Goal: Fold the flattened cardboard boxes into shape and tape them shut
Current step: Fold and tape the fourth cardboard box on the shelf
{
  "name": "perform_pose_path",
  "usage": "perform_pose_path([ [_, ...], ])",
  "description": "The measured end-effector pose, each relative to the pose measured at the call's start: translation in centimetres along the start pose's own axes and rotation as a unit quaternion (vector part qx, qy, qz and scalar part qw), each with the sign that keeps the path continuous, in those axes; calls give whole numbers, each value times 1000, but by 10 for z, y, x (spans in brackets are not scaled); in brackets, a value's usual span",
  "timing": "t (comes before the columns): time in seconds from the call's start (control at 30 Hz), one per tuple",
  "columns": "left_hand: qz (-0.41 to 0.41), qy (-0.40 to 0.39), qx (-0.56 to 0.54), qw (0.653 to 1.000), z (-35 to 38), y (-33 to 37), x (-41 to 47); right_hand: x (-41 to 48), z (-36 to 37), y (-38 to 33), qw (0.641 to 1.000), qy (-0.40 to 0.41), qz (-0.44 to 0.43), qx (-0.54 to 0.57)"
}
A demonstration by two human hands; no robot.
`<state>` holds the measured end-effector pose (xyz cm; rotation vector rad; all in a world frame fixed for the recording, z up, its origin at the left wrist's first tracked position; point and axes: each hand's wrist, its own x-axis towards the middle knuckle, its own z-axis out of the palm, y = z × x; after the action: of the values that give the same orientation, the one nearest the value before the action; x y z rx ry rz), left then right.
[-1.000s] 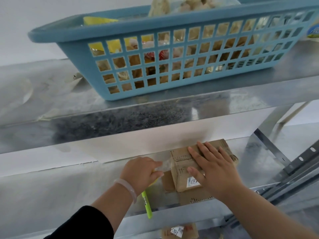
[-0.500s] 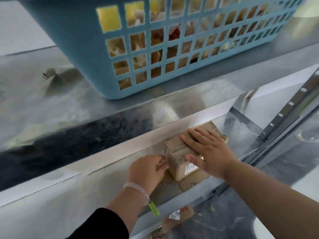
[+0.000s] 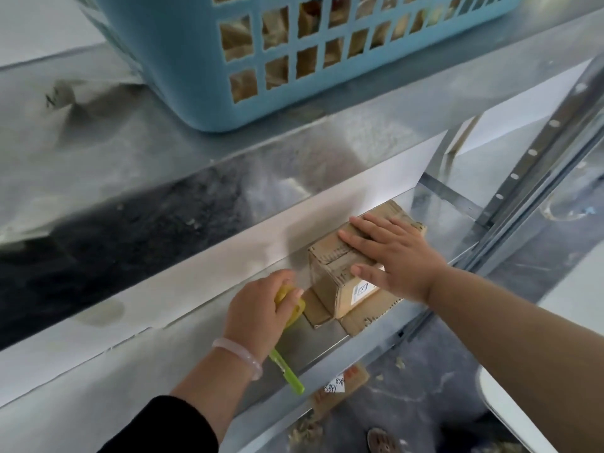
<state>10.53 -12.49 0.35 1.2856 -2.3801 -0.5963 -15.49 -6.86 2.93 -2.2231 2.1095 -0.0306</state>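
The small cardboard box (image 3: 330,282) stands near the front edge of the lower metal shelf (image 3: 327,351), on a flat cardboard piece (image 3: 366,317). The right hand (image 3: 397,259) lies flat on the box top, fingers straight. Just left of the box, the left hand (image 3: 258,308) is curled round a yellow-green tool (image 3: 287,376). A blue basket (image 3: 183,60) sits on the upper shelf.

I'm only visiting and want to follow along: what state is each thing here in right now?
cardboard box: folded up, top flaps down, standing on flat cardboard.
right hand: open, pressing flat on the box top.
left hand: gripping a yellow-green tool beside the box.
yellow-green tool: held, handle sticking out below the wrist.
blue basket: on the upper shelf, holding things.
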Motion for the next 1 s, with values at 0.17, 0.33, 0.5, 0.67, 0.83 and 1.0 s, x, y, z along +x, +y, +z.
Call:
perform_pose_path([
  [0.17,-9,-4,-16,1000,3,0,4,0,1,0,1000,2,3,-8],
  [0.33,-15,10,-22,1000,12,5,7,-1,3,0,1000,7,8,-3],
  [0.5,-33,11,0,999,18,13,15,-2,8,2,1000,23,12,15],
  [0.67,-46,-26,-2,999,21,15,23,-11,18,-4,993,86,40,65],
  [0.83,-19,-61,-42,997,14,4,23,-24,26,-25,967,170,130,139],
  [1.0,-37,-81,-49,995,9,4,29,-52,39,-89,911,374,85,151],
])
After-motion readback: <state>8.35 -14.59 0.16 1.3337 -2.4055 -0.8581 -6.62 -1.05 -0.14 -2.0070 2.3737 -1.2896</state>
